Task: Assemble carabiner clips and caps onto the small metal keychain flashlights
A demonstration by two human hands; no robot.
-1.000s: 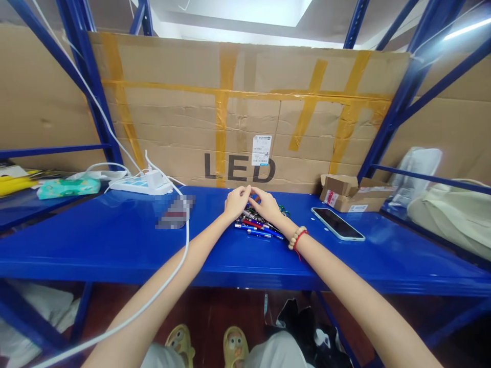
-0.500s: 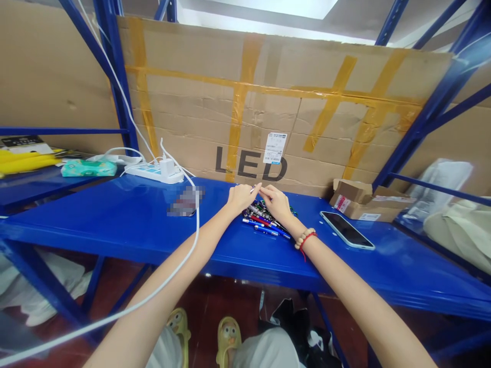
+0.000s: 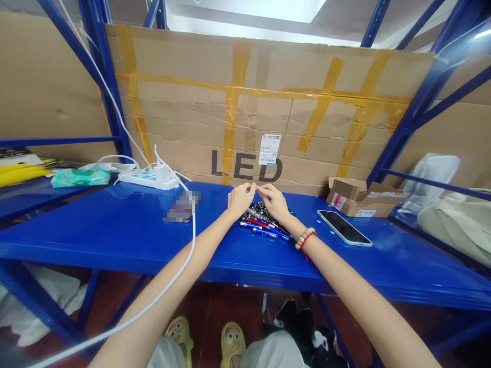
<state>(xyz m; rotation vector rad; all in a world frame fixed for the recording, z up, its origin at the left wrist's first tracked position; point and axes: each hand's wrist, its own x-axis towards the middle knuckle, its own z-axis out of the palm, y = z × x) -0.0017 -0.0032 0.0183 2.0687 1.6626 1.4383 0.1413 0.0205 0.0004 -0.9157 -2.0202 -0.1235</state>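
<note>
My left hand [image 3: 240,199] and my right hand [image 3: 274,199] meet at the fingertips just above a pile of pen-like metal tubes [image 3: 259,223]. Both hands are closed in a pinch. Whatever lies between the fingers is too small and too hidden to name. Blue, red, green and silver tubes show in the pile, several blue ones at its near side. The right hand covers part of the pile.
A phone [image 3: 344,228] and an open cardboard box [image 3: 351,198] are on the right of the blue table [image 3: 134,244]. Left are a blurred-out flat object [image 3: 180,207], a power strip [image 3: 148,177] and a tissue pack [image 3: 80,177]. A white cable [image 3: 187,260] crosses over my left forearm. Taped cardboard [image 3: 184,112] stands behind.
The view has shifted slightly, so most of the scene sits a little further left. My hands stay together over the pile; a small light-coloured bit at the left fingertips no longer shows clearly.
</note>
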